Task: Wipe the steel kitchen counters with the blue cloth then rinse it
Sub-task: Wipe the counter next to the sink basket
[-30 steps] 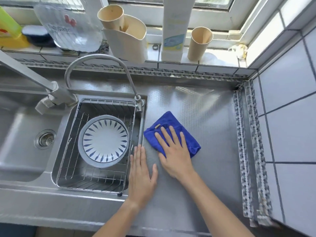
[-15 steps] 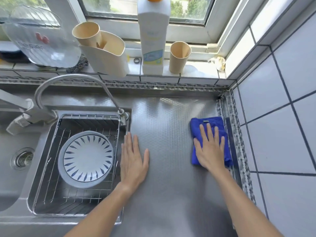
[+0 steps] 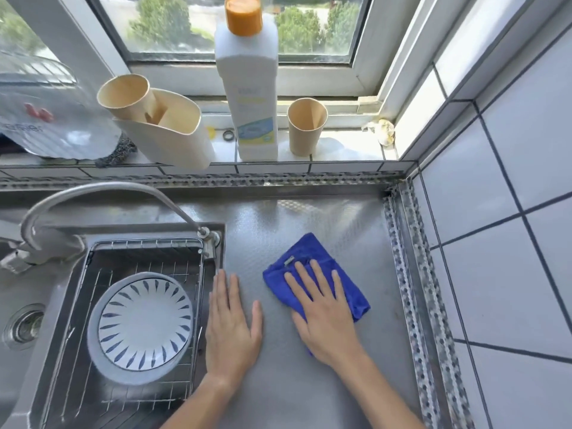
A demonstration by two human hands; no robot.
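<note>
The blue cloth (image 3: pixel 305 257) lies crumpled on the steel counter (image 3: pixel 309 218), about midway between the sink and the right wall. My right hand (image 3: pixel 325 311) presses flat on the cloth with fingers spread, covering its near half. My left hand (image 3: pixel 232 320) rests flat on the bare counter beside the sink's right edge, palm down, holding nothing.
In the sink, a wire basket (image 3: pixel 148 243) holds a blue-and-white plate (image 3: pixel 142 323) under the curved tap (image 3: pixel 102 193). A drain (image 3: pixel 23 326) lies at far left. The sill carries a white bottle (image 3: pixel 247 88), beige cups (image 3: pixel 306 125) and a holder (image 3: pixel 167 134). A tiled wall (image 3: pixel 495 212) bounds the right.
My right hand has slid the cloth from the sink edge to the right wall and back leftward to mid-counter. The left hand stayed planted by the sink.
</note>
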